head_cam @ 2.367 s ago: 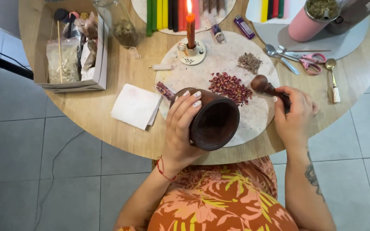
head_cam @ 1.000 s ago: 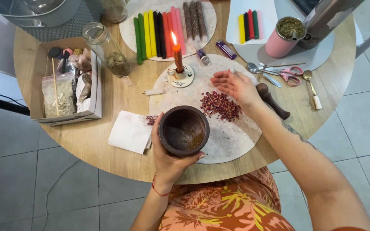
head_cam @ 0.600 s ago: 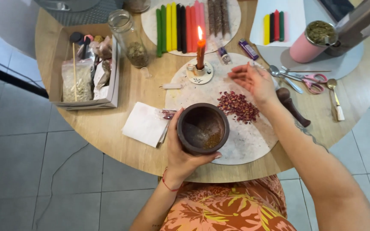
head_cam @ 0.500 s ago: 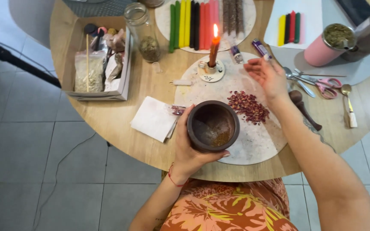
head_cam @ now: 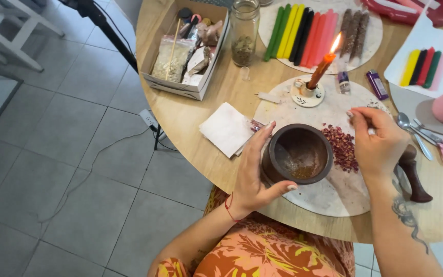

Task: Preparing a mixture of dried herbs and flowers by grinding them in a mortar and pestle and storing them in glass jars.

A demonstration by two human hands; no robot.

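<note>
Your left hand (head_cam: 255,172) wraps around the side of the dark brown bowl (head_cam: 298,154) near the middle of the frame. Your fingers are spread wide and pressed on its wall, and your thumb hooks the near side, likely so the bowl stays put. The bowl sits on the pale round board (head_cam: 334,192) on the wooden surface (head_cam: 190,118). There is a little brown powder at its bottom.

Your right hand (head_cam: 378,143) hovers just right of the bowl, over the pile of dried red petals (head_cam: 340,146). Its fingers are curled in and the tips are pinched together. You may be holding a few petals, but I cannot tell what is between them.

The petals lie between your 2 hands, touching the bowl's right side. The dark pestle (head_cam: 414,177) lies at the right, partly under your wrist. The lit candle (head_cam: 321,66) stands above, well away from your fingers.
</note>
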